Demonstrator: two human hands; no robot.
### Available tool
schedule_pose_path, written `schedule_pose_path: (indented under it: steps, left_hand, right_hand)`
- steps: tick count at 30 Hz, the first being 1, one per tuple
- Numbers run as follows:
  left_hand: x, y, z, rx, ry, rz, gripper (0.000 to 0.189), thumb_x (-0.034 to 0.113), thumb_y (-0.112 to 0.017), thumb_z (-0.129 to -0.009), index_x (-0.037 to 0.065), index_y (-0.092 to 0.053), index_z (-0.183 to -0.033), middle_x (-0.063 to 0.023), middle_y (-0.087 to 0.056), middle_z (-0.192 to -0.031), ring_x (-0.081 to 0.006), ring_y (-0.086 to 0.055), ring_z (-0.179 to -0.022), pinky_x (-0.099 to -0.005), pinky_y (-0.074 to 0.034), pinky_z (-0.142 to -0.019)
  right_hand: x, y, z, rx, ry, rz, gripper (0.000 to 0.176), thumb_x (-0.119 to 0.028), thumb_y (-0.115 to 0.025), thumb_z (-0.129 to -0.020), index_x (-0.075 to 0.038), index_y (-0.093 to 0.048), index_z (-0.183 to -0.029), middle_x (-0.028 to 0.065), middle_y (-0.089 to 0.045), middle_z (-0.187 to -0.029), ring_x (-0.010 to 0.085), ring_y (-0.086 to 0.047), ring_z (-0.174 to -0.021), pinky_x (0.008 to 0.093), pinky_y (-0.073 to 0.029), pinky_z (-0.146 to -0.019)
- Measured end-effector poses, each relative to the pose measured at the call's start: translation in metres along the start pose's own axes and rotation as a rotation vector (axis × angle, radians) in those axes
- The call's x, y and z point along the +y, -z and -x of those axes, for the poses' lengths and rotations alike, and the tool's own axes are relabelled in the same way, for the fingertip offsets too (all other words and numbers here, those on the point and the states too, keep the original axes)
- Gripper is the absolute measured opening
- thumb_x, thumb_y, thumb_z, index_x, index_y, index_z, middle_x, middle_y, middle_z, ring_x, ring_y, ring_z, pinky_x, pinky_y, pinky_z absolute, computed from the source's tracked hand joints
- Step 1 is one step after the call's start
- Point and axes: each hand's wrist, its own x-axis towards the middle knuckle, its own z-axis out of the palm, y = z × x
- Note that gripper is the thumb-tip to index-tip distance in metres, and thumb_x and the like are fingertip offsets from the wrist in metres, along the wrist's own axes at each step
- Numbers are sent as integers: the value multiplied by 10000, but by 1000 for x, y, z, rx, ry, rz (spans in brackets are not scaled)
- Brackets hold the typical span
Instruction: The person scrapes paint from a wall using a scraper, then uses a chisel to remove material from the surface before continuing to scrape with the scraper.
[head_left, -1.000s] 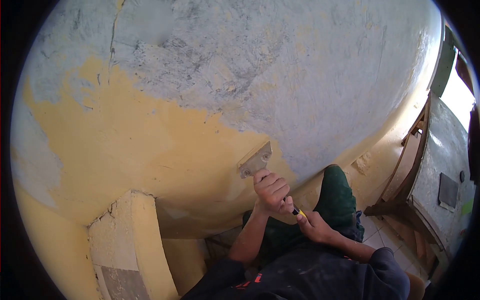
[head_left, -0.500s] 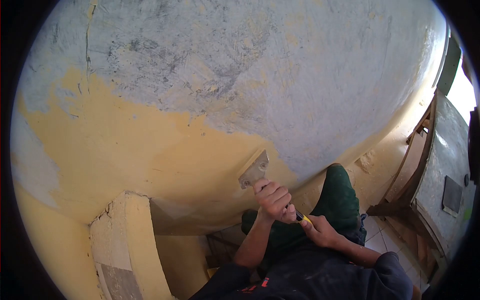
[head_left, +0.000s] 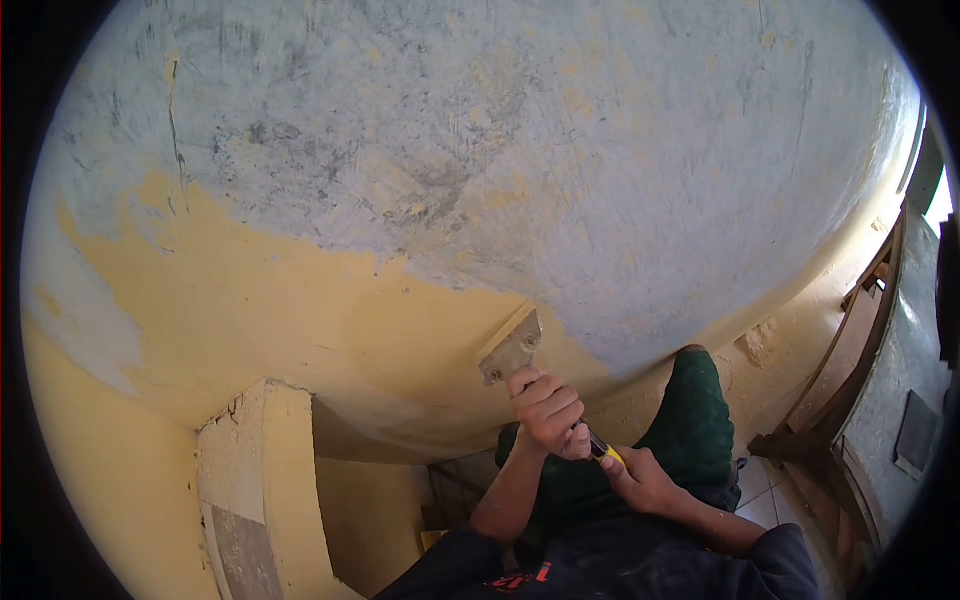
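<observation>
On the wall (head_left: 600,150), we scrape yellow paint (head_left: 300,310).
Our left hand (head_left: 548,410) grips the scraper (head_left: 512,348) near its blade, which touches the wall where yellow meets grey; our right hand (head_left: 640,478) is closed on the handle end. We think a low blade and steady pushes work best.

Wall (head_left: 520,150): upper part bare grey and scored, lower band in yellow paint (head_left: 280,310). Vertical crack (head_left: 178,140) at upper left. Yellow masonry block (head_left: 265,480) below, top edge chipped. Pale tiled floor (head_left: 765,500). Wooden frame (head_left: 850,360) and grey panel (head_left: 900,380) at right, possibly a door. Daylight (head_left: 942,205) beyond.
</observation>
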Motion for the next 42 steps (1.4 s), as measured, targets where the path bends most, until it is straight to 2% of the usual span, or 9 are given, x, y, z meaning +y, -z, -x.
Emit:
schedule_pose_path:
  steps: [5,8,10,13,17,19,23,35,42]
  left_hand:
    - [-4,-1,-5,31,-4,-13,341,343,-451,-765,110,-535,-532,-29,-548,-554,-206,-575,-608,-389,-373,-741]
    - [-8,4,-22,79,-23,-25,344,354,-457,-761,116,-495,-515,-20,-528,-545,-182,-532,-558,-354,-346,-683]
    - [-14,13,-33,139,-27,-65,448,374,-407,-850,123,-511,-493,-26,-517,-509,-191,-551,-562,-387,-355,-766]
    - [-17,30,-55,168,-58,-101,490,383,-386,-883,128,-519,-487,-17,-502,-495,-184,-540,-548,-385,-341,-772]
    - [3,44,-40,136,-70,-156,474,381,-396,-872,125,-541,-499,-9,-510,-507,-181,-539,-551,-387,-340,-783]
    - [14,39,-23,44,-39,-115,455,378,-407,-854,119,-555,-512,-5,-521,-521,-180,-542,-556,-384,-353,-798]
    - [15,17,-4,58,-5,-45,430,371,-414,-834,114,-558,-520,-9,-533,-534,-181,-552,-571,-381,-364,-800]
    - [-6,6,-7,71,41,-28,420,389,-423,-816,119,-539,-516,-11,-538,-540,-177,-571,-606,-380,-354,-743]
    - [-12,16,-31,113,17,-61,495,419,-388,-865,122,-520,-492,-9,-508,-501,-175,-546,-570,-365,-339,-757]
  right_hand:
    - [-14,8,-2,-13,-8,27,525,-450,-480,-1016,48,-579,-882,215,-561,-654,343,-548,-601,431,-461,-635]
    - [-33,14,-6,-3,0,71,524,-452,-482,-1013,45,-589,-889,245,-582,-686,406,-573,-640,449,-465,-645]
    - [-46,14,-12,24,91,128,508,-445,-492,-1008,40,-600,-901,265,-598,-712,458,-589,-685,469,-468,-645]
    - [-72,16,-21,-16,58,121,499,-445,-509,-998,36,-606,-903,268,-602,-717,472,-593,-690,476,-470,-634]
    - [-47,6,-7,22,217,159,488,-445,-520,-992,31,-606,-921,259,-603,-704,470,-603,-683,479,-474,-623]
    - [-35,3,6,-19,118,114,474,-440,-522,-990,24,-610,-956,258,-605,-702,469,-616,-701,475,-482,-622]
    - [-15,0,14,-15,-9,119,456,-428,-518,-995,19,-614,-992,254,-606,-699,469,-619,-704,472,-484,-620]
    - [-33,9,-3,-10,-67,145,523,-465,-504,-997,41,-596,-903,266,-599,-696,474,-603,-687,474,-478,-625]
    - [-55,17,-11,-21,-5,171,533,-471,-498,-998,39,-598,-879,278,-603,-707,485,-598,-697,493,-473,-635]
